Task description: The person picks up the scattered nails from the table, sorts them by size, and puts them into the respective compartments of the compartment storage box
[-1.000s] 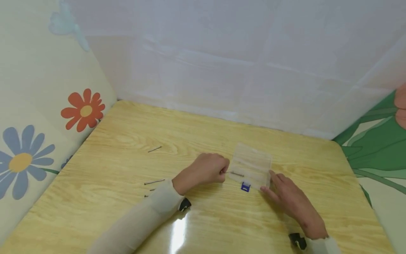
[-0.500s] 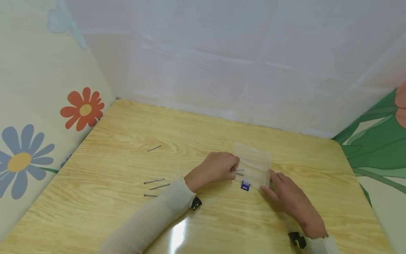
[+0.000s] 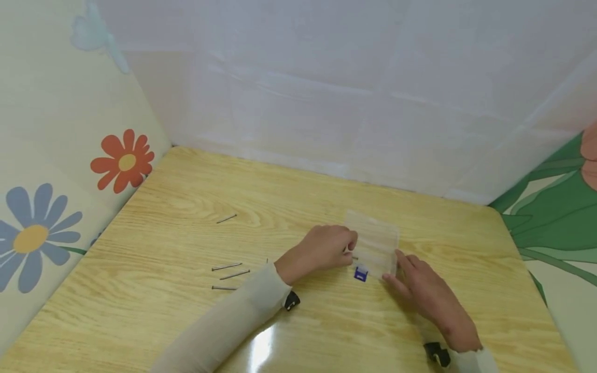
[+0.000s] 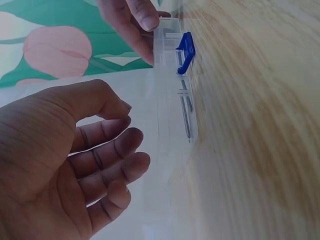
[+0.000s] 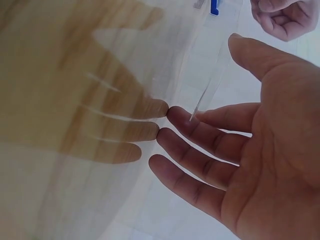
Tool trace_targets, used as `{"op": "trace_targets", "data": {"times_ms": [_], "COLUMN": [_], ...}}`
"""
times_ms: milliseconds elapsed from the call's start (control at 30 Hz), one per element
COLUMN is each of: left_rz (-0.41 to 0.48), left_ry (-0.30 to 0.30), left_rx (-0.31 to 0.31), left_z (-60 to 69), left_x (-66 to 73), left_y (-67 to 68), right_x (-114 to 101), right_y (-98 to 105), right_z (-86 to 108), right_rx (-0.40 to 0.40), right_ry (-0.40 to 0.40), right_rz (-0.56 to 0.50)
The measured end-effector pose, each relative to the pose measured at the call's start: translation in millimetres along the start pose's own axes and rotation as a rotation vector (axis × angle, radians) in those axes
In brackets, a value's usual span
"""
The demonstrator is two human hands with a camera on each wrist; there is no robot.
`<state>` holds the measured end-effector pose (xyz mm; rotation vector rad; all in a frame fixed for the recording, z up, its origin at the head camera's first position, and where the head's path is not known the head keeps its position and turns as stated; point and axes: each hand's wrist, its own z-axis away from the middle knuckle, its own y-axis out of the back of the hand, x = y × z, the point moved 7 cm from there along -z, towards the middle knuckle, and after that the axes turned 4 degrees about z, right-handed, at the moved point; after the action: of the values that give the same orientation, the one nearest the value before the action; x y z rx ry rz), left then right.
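A clear plastic box (image 3: 378, 238) with a blue latch (image 3: 360, 273) lies on the table. My left hand (image 3: 322, 247) is at its left side; in the left wrist view that hand (image 4: 60, 155) has loosely curled fingers and nothing visible in them. Nails (image 4: 186, 112) lie inside the box, beside the blue latch (image 4: 187, 52). My right hand (image 3: 431, 295) touches the box's right side with thumb and forefinger apart. In the right wrist view, the fingers of this hand (image 5: 280, 130) are extended near the clear edge.
Several loose nails lie on the wooden table (image 3: 140, 259) at the left, one (image 3: 226, 218) farther back and others (image 3: 226, 267) near my left sleeve (image 3: 228, 316). A white sheet (image 3: 298, 103) stands behind the table, with flower-patterned cloth at both sides.
My left hand has moved right to the box with a nail, and its fingers have loosened from it. More of the loose nails show beside the left sleeve. The right hand has stayed in place.
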<state>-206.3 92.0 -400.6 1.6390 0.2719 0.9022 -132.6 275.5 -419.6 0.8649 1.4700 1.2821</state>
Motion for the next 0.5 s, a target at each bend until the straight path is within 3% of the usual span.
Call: {"op": "trace_targets", "data": {"times_ms": [300, 500], "left_rz": [0.01, 0.016], "left_ry": [0.011, 0.032], "left_rx": [0.007, 0.043], "left_z": [18.2, 31.8], "left_x": [-14.4, -26.1], "left_y": [3.2, 10.9], "right_x": [1.8, 1.3], "right_y": [-2.2, -3.0], "right_z": [-0.1, -0.1], "right_rx": [-0.011, -0.023], "right_ry": [-0.015, -0.015], "right_rz": [0.003, 0.01]}}
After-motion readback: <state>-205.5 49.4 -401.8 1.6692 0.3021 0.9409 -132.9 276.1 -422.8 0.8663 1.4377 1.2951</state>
